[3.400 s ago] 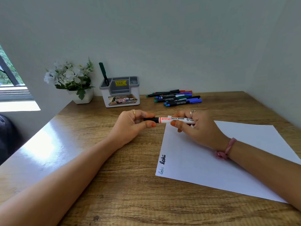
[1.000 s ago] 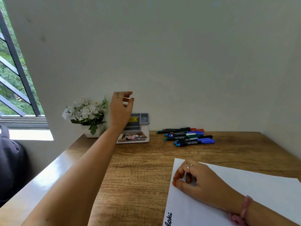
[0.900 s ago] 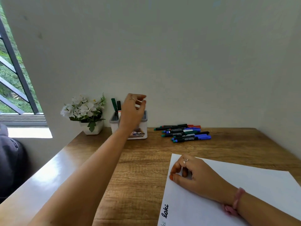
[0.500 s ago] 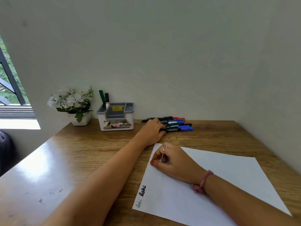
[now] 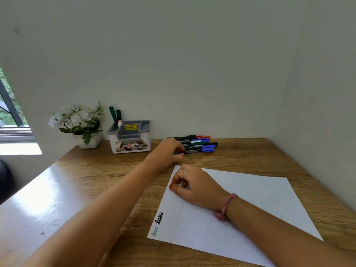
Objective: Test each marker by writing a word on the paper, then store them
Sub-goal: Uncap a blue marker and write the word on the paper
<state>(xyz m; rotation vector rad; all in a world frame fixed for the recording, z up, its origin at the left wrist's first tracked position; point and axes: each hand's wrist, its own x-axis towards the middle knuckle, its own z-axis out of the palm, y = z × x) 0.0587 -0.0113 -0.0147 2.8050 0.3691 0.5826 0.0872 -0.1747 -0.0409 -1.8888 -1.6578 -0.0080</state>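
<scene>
Left hand [image 5: 169, 151] reaching to the near left end of the marker pile [image 5: 196, 144], its fingers curled about the end of the nearest marker [image 5: 199, 150], a dark barrel with a blue cap; whether that marker is firmly pinched or only touched cannot be told, since the fingertips are partly hidden; the markers lie side by side on the desk [image 5: 96, 180], long axes running left to right, roughly parallel to the back wall, caps to the right, so the barrels extend rightward away from the fingers; the left hand is the nearer one, the right hand [image 5: 194, 185] lying well short of the pile; right hand resting on the top left corner of the paper [image 5: 250, 205], fingers loosely curled and holding nothing, apparently steadying the sheet; two written words [image 5: 159, 222] at the paper's near left corner, one thin, one bold black; two markers [image 5: 115, 116] already upright in the left compartment of the organizer [image 5: 130, 139], left of the pile; flower pot [image 5: 88, 138] further left.
</scene>
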